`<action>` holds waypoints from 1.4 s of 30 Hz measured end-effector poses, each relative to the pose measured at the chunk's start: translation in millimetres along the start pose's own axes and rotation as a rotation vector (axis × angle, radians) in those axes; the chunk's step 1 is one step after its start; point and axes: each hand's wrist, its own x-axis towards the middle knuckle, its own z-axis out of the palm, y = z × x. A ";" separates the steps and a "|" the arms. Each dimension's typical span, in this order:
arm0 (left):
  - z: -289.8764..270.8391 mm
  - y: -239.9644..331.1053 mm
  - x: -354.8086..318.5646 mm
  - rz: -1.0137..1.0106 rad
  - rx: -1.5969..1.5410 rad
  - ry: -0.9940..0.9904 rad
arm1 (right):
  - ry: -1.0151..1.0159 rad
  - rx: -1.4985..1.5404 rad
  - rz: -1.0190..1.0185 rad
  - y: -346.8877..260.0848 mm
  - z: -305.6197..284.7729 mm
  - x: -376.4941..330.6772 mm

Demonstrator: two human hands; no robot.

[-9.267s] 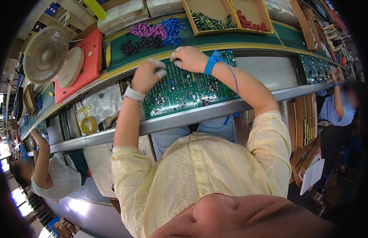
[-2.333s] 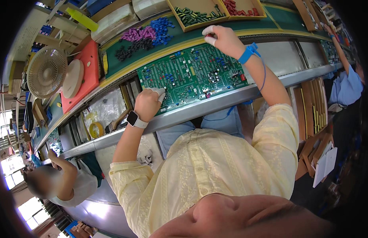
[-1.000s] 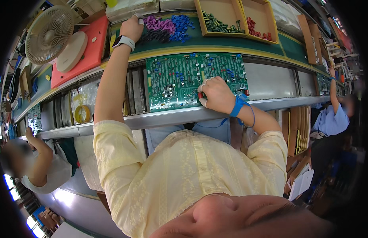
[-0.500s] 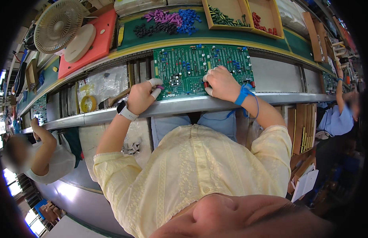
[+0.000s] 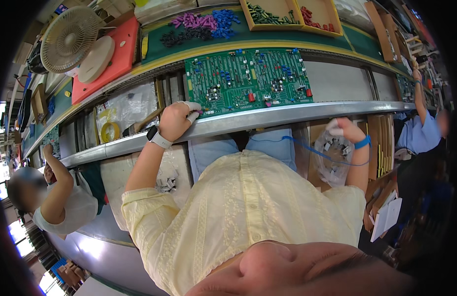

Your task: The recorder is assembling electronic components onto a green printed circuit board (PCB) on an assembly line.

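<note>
A large green circuit board [image 5: 228, 101] made of two like halves lies on the metal rail track, filled with small blue, white, black and red parts. My left hand [image 5: 176, 121], with white finger cots, pinches a small purple component [image 5: 198, 112] at the board's near left corner. My right hand [image 5: 349, 130], also in finger cots and wearing a blue wrist strap [image 5: 362, 142], is off the board at the mouth of a clear plastic bag [image 5: 332, 165] of small grey parts. Its fingers are curled; anything between them is hidden. Red components [image 5: 251, 97] stand near the board's front edge.
Purple [image 5: 195, 21], blue [image 5: 225, 23] and black parts lie in piles beyond the rail. Yellow trays [image 5: 297, 27] hold green and red parts. A fan [image 5: 70, 39] and tape roll [image 5: 110, 131] are at left. Co-workers sit on both sides.
My right hand has left the red component on the board and moved right and nearer to the plastic bag, baring that component. My left hand stays at the board's corner.
</note>
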 end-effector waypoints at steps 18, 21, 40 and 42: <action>3.7 4.4 -2.8 0.140 0.106 -0.006 | 0.665 -0.641 0.884 256.3 78.3 -49.5; 11.8 -1.9 -4.0 0.149 0.182 0.021 | 0.640 -0.674 0.867 235.6 79.7 -46.8; 56.2 -114.7 -305.1 -1.252 0.403 0.045 | 0.512 -0.852 0.818 286.0 -1.5 -26.2; 75.8 -120.4 -290.2 -1.301 0.435 -0.057 | 0.613 -0.933 0.715 282.0 -10.8 -38.2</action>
